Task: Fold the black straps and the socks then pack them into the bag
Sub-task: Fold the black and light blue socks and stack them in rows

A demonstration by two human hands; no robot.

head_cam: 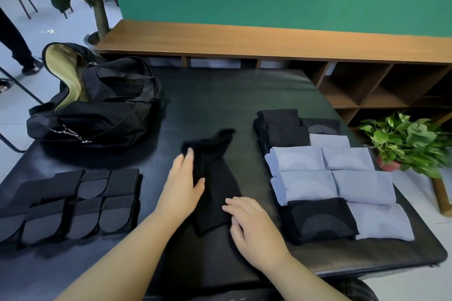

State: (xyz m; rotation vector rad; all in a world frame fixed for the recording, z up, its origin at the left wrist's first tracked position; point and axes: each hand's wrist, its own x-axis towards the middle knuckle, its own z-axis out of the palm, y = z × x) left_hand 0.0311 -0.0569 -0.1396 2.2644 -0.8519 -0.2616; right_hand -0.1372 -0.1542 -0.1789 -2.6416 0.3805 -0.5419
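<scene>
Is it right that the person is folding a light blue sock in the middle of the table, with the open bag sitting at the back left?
Not quite. The head view shows the sock under the left hand and right hand is black, not light blue. It does lie mid-table, and the open bag sits back left.

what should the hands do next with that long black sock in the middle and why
Probably fold it in half: the left hand grips the long black sock near its far end, the right hand rests on its near end, and it lies unfolded beside the folded sock stacks.
</scene>
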